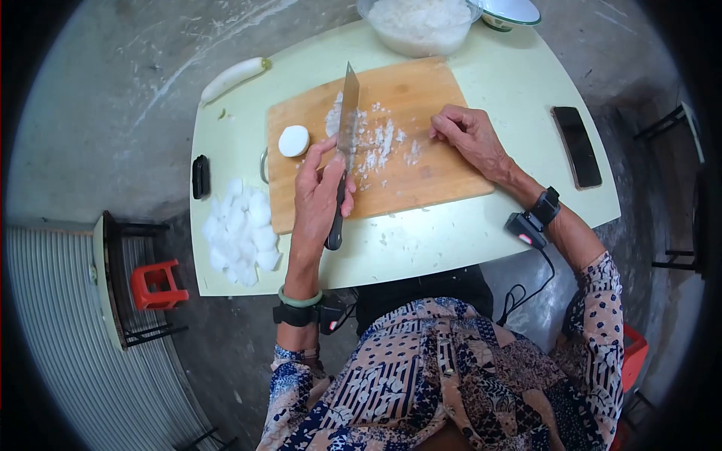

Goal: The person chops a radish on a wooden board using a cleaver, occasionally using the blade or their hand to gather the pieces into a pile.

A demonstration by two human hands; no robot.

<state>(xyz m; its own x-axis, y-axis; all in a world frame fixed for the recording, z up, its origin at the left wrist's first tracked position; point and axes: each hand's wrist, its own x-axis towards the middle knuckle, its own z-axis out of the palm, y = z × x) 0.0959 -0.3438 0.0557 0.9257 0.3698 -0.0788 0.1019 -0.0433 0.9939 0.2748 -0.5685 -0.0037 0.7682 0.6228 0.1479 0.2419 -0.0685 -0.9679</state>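
My left hand (317,192) is wrapped round the black handle of a kitchen knife (348,113), whose broad blade points away from me. Beneath the blade is a wooden cutting board (421,86), with finely chopped white radish (380,143) scattered over its middle. To the left of the knife, a cut piece of white radish (294,140) stands on the board, its flat face up. My right hand (468,135) rests at the board's right side with curled fingers; whatever they may hold is hidden.
A heap of white radish chunks (239,233) lies left of the board. Behind are a whole white radish (235,79), a clear bowl of shredded radish (421,22) and an enamel bowl (511,12). A phone (577,146) lies at right, a small black object (200,177) at left.
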